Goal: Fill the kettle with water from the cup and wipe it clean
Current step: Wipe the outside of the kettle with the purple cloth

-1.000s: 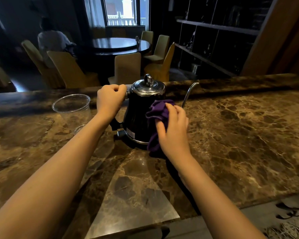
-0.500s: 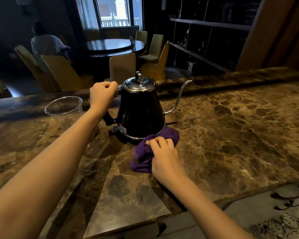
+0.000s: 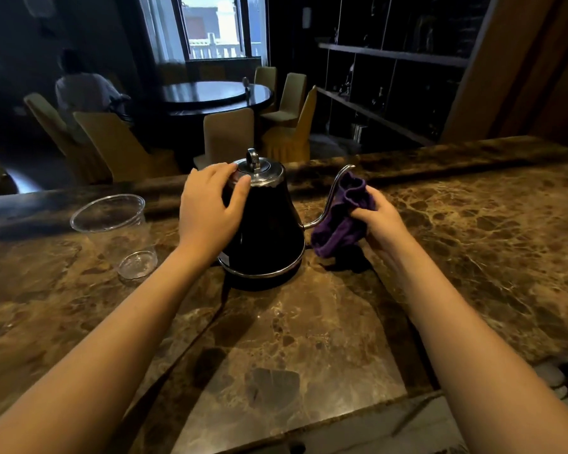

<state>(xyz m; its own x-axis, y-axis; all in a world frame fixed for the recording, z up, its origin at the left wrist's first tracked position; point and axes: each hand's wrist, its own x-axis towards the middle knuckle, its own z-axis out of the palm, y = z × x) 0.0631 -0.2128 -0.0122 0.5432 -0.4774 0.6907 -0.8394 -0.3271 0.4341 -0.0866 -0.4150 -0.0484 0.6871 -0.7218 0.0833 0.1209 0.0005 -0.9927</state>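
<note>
Hands first: our left hand [image 3: 210, 211] spreads open against the lidded kettle [image 3: 264, 231] mid-table [image 3: 309, 339], steadying it. Left, the cup [image 3: 115, 237] looks empty, so filling seems done. Right hand [image 3: 379, 221] grips the purple cloth [image 3: 341, 221] at the spout [image 3: 336, 191]; wiping remains.

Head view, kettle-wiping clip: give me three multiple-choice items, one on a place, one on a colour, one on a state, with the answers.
1. Where does the cup stand relative to the kettle?
A. on the person's left
B. on the person's right
C. on top of it

2. What colour is the cloth?
A. white
B. purple
C. yellow

3. How is the kettle's lid?
A. off
B. on
C. hanging open

Answers:
1 A: the cup stands left of the kettle on the counter.
2 B: the cloth in the right hand is purple.
3 B: the lid sits on, the left hand beside it.
</note>
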